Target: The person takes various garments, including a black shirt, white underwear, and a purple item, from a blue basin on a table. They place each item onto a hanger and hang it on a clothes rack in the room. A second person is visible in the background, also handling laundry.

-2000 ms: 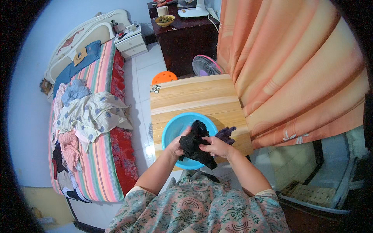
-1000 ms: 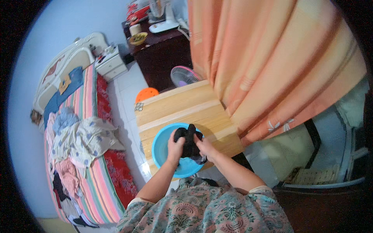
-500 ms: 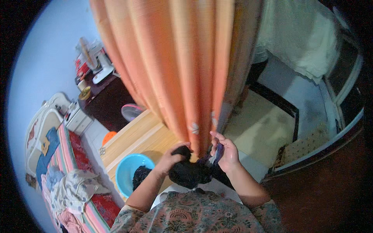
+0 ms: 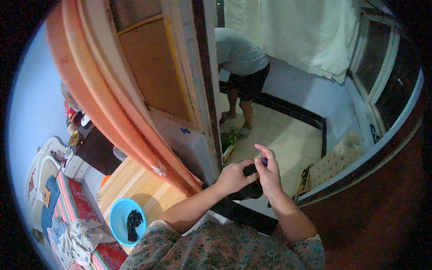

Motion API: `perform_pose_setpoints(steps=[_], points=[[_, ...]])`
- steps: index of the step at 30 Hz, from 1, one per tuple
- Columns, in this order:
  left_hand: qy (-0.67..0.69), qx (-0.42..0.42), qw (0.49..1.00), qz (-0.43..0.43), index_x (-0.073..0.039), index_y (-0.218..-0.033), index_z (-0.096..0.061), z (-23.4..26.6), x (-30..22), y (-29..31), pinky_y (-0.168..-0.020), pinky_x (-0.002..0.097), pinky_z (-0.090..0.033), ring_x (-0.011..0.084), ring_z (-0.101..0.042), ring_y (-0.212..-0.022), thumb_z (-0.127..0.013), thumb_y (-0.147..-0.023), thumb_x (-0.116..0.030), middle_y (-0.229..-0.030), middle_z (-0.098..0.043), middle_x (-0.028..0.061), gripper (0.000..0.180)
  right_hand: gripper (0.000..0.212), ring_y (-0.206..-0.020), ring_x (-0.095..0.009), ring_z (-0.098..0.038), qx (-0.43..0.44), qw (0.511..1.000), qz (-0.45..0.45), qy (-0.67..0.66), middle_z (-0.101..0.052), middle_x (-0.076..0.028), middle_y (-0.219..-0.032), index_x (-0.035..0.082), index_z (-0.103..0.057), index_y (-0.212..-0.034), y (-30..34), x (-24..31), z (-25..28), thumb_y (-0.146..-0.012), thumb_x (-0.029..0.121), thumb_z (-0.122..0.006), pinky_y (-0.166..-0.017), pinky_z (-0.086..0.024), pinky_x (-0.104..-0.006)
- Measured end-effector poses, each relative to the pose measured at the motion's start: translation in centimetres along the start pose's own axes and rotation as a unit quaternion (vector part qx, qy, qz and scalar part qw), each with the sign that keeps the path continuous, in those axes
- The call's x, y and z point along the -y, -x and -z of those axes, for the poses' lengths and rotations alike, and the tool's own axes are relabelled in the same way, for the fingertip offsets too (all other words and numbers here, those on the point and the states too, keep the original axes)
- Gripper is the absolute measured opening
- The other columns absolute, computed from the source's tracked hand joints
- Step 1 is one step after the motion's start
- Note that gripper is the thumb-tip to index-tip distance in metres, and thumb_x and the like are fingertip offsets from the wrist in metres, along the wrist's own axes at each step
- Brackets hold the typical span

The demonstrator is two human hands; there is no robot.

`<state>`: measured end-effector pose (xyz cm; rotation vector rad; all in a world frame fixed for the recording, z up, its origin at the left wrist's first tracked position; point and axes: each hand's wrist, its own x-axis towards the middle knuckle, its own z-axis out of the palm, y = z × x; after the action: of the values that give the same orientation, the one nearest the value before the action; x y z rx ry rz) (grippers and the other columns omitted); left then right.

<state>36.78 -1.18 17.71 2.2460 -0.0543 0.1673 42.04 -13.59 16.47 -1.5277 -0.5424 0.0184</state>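
Observation:
Both of my hands hold a black cloth item in front of me, bunched up so I cannot tell its exact kind. My left hand (image 4: pixel 236 178) is closed around one part of it. Close beside that, my right hand (image 4: pixel 270 176) pinches a dark bit between thumb and fingers, its index finger pointing up. The rest of the black cloth (image 4: pixel 248 192) hangs below, partly hidden by the hands. At lower left, a light blue basin (image 4: pixel 118 219) with another black cloth (image 4: pixel 133 223) inside sits on a wooden table (image 4: pixel 128 183).
An orange curtain (image 4: pixel 96 103) hangs at left beside a door frame (image 4: pixel 204 90). Through the doorway a person (image 4: pixel 243 58) bends over near some greens (image 4: pixel 228 138). A patterned box (image 4: pixel 333 162) stands at right. A bed with clothes (image 4: pixel 81 240) lies far left.
My view has swung right, so the curtain sits at left and the doorway and bending person show. My hands have come closer together, and less of the black cloth shows.

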Motion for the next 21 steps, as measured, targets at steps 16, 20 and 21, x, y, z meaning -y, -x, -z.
perform_pose_setpoints(steps=[16, 20, 21], points=[[0.330, 0.025, 0.943, -0.015, 0.000, -0.088, -0.058, -5.1, 2.8, -23.1, -0.070, 0.0238, -0.043, 0.0095, -0.052, -0.074, -0.060, -0.077, -0.012, -0.077, -0.057, 0.0027, 0.017, 0.037, -0.095, -0.016, -0.050, 0.060, 0.994, -0.083, 0.022, -0.051, -0.008, -0.103, 0.005, -0.044, -0.106, -14.5, -12.2, 14.6, -0.073, -0.005, -0.058, -0.082, -0.043, -0.0287], [0.320, 0.053, 0.946, -0.012, -0.001, -0.088, -0.059, -5.2, 3.7, -29.1, -0.068, 0.0239, -0.043, 0.0087, -0.051, -0.072, -0.059, -0.078, -0.012, -0.075, -0.056, 0.0019, 0.016, 0.028, -0.094, -0.017, -0.048, 0.050, 0.990, -0.040, -0.122, -0.049, -0.006, -0.098, 0.008, -0.041, -0.090, -20.4, -14.2, 18.5, -0.067, 0.001, -0.054, -0.092, -0.036, -0.0356], [0.315, 0.050, 0.948, -0.011, -0.001, -0.088, -0.059, -5.2, 3.8, -30.4, -0.067, 0.0240, -0.042, 0.0086, -0.051, -0.071, -0.059, -0.078, -0.013, -0.075, -0.056, 0.0017, 0.016, 0.029, -0.095, -0.018, -0.047, 0.066, 0.989, -0.042, -0.124, -0.050, -0.006, -0.098, 0.007, -0.042, -0.092, -21.6, -14.3, 19.3, -0.067, 0.000, -0.055, -0.091, -0.036, -0.0349]])
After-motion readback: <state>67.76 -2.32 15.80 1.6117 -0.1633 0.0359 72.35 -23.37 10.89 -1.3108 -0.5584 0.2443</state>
